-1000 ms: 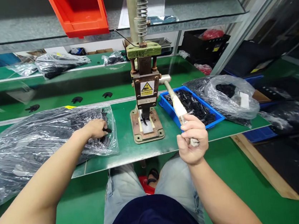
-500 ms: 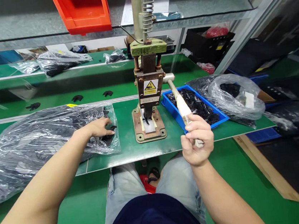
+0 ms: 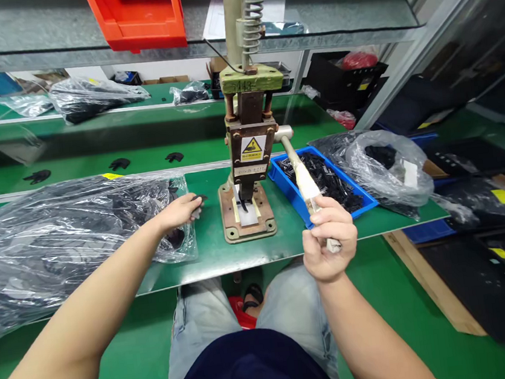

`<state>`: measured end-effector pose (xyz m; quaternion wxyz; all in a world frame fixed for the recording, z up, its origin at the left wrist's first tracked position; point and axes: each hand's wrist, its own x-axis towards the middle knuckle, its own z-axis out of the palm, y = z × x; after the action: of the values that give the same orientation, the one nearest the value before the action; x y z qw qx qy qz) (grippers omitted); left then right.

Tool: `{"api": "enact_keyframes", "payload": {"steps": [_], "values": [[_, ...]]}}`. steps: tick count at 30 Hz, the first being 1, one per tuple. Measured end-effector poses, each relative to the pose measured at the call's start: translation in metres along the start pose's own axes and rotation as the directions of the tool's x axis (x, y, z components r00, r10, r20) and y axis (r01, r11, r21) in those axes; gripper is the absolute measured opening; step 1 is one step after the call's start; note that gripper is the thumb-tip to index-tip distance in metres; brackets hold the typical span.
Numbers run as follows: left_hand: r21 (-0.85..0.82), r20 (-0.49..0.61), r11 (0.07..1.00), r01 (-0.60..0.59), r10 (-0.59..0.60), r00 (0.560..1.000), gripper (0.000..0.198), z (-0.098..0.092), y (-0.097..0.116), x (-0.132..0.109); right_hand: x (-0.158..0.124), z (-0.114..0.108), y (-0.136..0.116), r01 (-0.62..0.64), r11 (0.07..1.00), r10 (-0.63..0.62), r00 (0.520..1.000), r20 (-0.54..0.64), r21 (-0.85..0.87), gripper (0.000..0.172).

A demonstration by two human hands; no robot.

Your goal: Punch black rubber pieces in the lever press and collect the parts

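Note:
My left hand (image 3: pixel 181 212) pinches a small black part (image 3: pixel 199 198) above the right end of a clear plastic bag (image 3: pixel 79 233) full of black parts. My right hand (image 3: pixel 329 235) is wrapped round the tape-covered lever (image 3: pixel 304 177) of a hand press (image 3: pixel 253 147). The press stands on the green bench between my hands. Under its ram, a black piece (image 3: pixel 244 205) lies on the metal plate of the base.
A blue tray (image 3: pixel 297 202) of black parts sits right of the press, beside another plastic bag (image 3: pixel 398 167). Several black parts (image 3: pixel 119 163) lie on the green strip behind. An orange bin (image 3: pixel 143 28) is on the shelf above.
My left hand has lifted out of the bag's open end and moved right towards the press, now with a black part in its fingers. My right hand stays on the lever.

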<state>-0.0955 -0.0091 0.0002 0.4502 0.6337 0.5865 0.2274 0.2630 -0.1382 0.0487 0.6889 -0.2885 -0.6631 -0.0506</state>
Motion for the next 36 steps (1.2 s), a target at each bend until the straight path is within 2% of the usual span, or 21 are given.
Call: {"api": "enact_keyframes", "payload": {"steps": [2, 4, 6, 9, 14, 21, 27, 32, 36], "values": [[-0.248, 0.012, 0.969, 0.013, -0.01, 1.0, 0.042, 0.022, 0.01, 0.003, 0.0, 0.001, 0.0, 0.001, 1.0, -0.001, 1.0, -0.009, -0.003, 0.023], [-0.383, 0.011, 0.924, -0.004, 0.01, 1.0, 0.043, 0.043, 0.02, 0.005, -0.001, 0.001, 0.0, -0.001, 1.0, 0.001, 1.0, -0.009, -0.002, 0.023], [-0.432, -0.005, 0.901, -0.039, 0.04, 0.999, 0.045, 0.059, 0.027, 0.008, -0.001, 0.001, -0.001, -0.001, 1.0, 0.001, 1.0, 0.001, 0.003, 0.024], [-0.412, -0.029, 0.909, -0.07, 0.063, 0.998, 0.045, 0.072, 0.033, 0.012, 0.0, 0.0, -0.002, -0.002, 1.0, 0.002, 1.0, 0.008, 0.002, 0.025], [-0.341, -0.051, 0.938, -0.066, 0.051, 0.997, 0.037, 0.075, 0.036, 0.022, 0.0, 0.0, -0.003, -0.011, 1.0, 0.011, 1.0, 0.01, -0.017, 0.021], [-0.372, -0.003, 0.927, -0.047, 0.05, 0.999, 0.04, 0.073, 0.035, 0.025, -0.002, 0.0, -0.001, -0.014, 1.0, 0.015, 1.0, 0.008, -0.016, 0.022], [-0.36, -0.031, 0.933, 0.008, -0.02, 0.999, 0.041, 0.076, 0.035, 0.028, -0.002, 0.001, -0.002, -0.024, 1.0, 0.024, 1.0, -0.008, 0.009, 0.022], [-0.377, 0.018, 0.92, 0.108, -0.11, 0.994, 0.046, 0.074, 0.044, 0.029, -0.003, 0.003, -0.002, -0.042, 0.999, 0.042, 0.999, -0.032, 0.003, 0.02], [-0.333, 0.088, 0.914, 0.23, -0.213, 0.973, 0.041, 0.07, 0.056, 0.031, -0.002, 0.004, -0.003, -0.047, 0.999, 0.046, 0.998, -0.047, -0.015, 0.018]]}}
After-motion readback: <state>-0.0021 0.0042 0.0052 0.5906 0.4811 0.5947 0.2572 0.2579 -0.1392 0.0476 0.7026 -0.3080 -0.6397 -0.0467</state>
